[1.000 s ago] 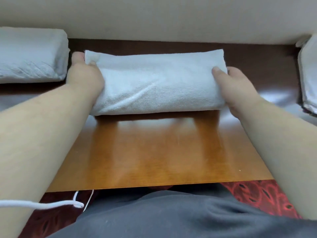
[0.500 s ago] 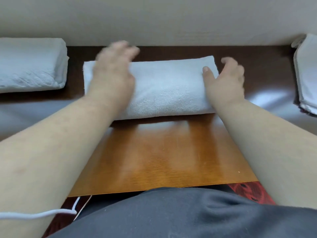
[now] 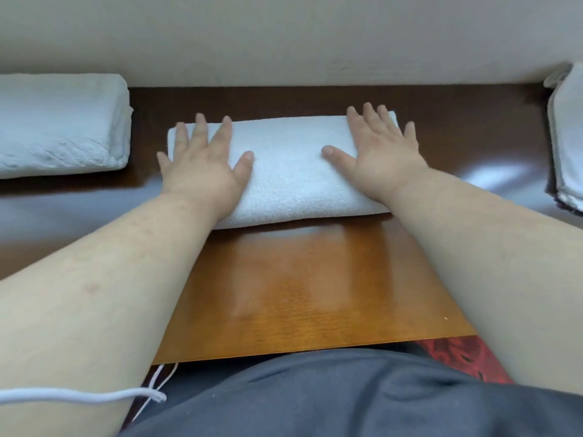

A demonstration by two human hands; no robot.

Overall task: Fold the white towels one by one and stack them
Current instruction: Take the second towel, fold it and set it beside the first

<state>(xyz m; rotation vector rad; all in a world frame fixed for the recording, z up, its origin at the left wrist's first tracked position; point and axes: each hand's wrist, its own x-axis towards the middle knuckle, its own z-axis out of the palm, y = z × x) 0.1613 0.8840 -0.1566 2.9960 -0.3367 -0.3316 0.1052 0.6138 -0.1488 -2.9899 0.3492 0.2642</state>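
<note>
A folded white towel (image 3: 285,171) lies across the middle of the wooden table (image 3: 303,288), its long side running left to right. My left hand (image 3: 205,165) rests flat on the towel's left part, fingers spread, palm down. My right hand (image 3: 383,152) lies flat on the towel's right end, fingers spread too. Neither hand grips the cloth. At the far left sits a stack of folded white towels (image 3: 60,124). More white towels (image 3: 568,137) lie at the right edge, partly cut off by the frame.
A beige wall (image 3: 284,36) runs right behind the table's far edge. A white cord (image 3: 94,397) crosses my left forearm at the bottom left. My dark-clothed lap (image 3: 347,395) sits against the table's near edge, with red patterned fabric (image 3: 457,357) beside it.
Both hands let go of the towel's ends and moved on top of it. They now press flat with spread fingers. The towel has settled on the table.
</note>
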